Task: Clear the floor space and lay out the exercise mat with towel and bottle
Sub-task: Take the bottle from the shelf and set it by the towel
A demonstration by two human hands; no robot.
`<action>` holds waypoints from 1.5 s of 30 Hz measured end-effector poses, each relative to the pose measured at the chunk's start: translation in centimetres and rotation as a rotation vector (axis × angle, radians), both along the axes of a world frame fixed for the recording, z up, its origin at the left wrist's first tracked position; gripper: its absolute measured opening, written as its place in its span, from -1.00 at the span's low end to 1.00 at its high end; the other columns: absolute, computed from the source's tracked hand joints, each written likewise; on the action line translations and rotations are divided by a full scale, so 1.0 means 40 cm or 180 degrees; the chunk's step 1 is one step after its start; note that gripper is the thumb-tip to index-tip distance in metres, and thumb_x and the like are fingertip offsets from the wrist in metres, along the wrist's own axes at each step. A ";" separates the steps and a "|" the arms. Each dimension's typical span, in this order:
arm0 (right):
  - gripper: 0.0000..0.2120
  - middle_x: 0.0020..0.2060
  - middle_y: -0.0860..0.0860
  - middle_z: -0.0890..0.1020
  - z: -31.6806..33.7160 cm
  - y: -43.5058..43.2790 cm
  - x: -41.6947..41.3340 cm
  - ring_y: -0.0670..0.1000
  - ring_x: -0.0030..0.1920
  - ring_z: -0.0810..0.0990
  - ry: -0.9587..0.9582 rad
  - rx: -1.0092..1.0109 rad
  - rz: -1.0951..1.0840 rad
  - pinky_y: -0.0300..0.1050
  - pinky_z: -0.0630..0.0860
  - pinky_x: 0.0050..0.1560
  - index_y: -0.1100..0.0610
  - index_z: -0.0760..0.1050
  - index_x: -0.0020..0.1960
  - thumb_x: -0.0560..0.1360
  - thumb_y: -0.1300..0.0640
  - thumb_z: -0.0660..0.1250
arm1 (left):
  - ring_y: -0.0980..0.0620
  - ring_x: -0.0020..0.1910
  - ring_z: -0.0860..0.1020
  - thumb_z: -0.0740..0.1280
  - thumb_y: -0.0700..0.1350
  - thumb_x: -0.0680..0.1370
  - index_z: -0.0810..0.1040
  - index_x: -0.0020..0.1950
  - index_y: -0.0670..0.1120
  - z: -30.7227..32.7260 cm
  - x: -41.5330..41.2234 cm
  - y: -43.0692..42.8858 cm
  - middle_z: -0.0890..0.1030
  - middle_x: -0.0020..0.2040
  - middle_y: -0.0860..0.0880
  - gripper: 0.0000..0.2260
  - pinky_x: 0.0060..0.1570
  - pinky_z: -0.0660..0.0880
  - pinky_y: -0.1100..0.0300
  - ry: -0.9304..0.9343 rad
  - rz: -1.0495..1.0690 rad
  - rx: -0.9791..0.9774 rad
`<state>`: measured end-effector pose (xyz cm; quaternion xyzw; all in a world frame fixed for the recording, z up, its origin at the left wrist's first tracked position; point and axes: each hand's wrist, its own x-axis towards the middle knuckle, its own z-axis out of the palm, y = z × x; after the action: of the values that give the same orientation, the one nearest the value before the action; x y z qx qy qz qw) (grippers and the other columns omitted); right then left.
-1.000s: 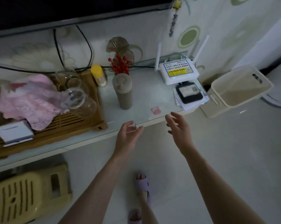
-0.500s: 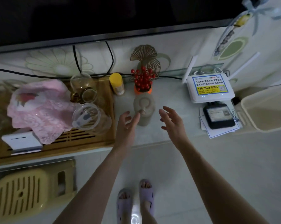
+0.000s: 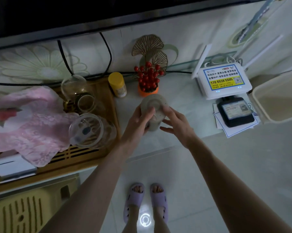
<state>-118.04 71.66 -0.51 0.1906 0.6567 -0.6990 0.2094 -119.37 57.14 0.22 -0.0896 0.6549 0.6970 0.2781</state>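
Note:
A beige speckled bottle (image 3: 154, 105) stands upright on the white glass shelf (image 3: 183, 108), seen from above. My left hand (image 3: 139, 122) is wrapped around its left side, thumb against the lid's rim. My right hand (image 3: 177, 123) is at the bottle's right side, fingers spread and touching or almost touching it. A pink lacy cloth (image 3: 29, 125) lies over the wooden tea tray (image 3: 84, 157) to the left. No exercise mat is in view.
Glass jars (image 3: 91, 130) sit on the tray. A yellow-capped jar (image 3: 117, 84) and red berry ornament (image 3: 147, 79) stand behind the bottle. A router (image 3: 224, 81), card reader (image 3: 235, 111) and beige bin (image 3: 279, 98) are right. A yellow stool (image 3: 24, 214) sits below. My slippered feet (image 3: 146, 199) stand on tiled floor.
Both hands moved forward from the shelf's edge to the bottle. My left hand closed around it; my right hand came against its other side. The view tilted further down.

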 end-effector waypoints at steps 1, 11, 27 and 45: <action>-0.38 0.12 -0.05 0.54 0.000 -0.003 0.005 0.05 0.26 0.47 0.0022 -0.0033 -0.0059 0.05 0.47 0.26 0.01 0.41 0.35 0.37 -0.25 0.20 | 0.37 -0.05 0.58 0.24 0.21 0.43 0.43 0.17 0.23 -0.003 -0.003 0.000 0.59 0.03 0.25 -0.68 -0.13 0.50 0.38 0.0006 -0.0072 -0.0017; -0.81 0.00 0.02 0.61 0.044 0.019 0.084 -0.03 0.06 0.60 0.0285 -0.0193 -0.0687 -0.23 0.60 -0.06 -0.11 0.59 0.00 0.57 -0.09 0.21 | 0.32 -0.08 0.60 0.19 0.13 0.57 0.49 0.08 0.23 0.041 -0.008 0.032 0.60 0.01 0.17 -0.86 -0.12 0.53 0.32 0.0219 -0.0731 -0.0268; -0.81 0.07 0.27 0.58 0.082 0.338 0.643 0.04 0.02 0.58 0.0324 -0.0103 -0.2703 -0.11 0.61 0.08 -0.07 0.60 0.02 0.58 -0.07 0.23 | 0.20 0.12 0.58 0.20 0.09 0.58 0.51 0.21 0.07 0.058 0.364 0.494 0.60 0.17 0.07 -0.75 -0.15 0.56 0.35 0.0239 -0.2582 -0.0035; -0.78 0.01 -0.09 0.66 -0.086 0.685 1.574 0.05 0.15 0.60 0.0174 -0.0376 -0.4172 -0.16 0.61 0.06 0.01 0.55 0.17 0.59 0.00 0.23 | 0.09 0.20 0.55 0.28 0.19 0.44 0.53 0.22 0.01 -0.141 1.215 0.997 0.59 0.22 -0.01 -0.58 -0.05 0.55 0.23 -0.0208 -0.4031 -0.0080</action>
<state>-55.08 99.05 -3.96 0.5214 0.3702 -0.7212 -0.2664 -70.77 97.03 -5.40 0.2906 0.5802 0.3867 0.6553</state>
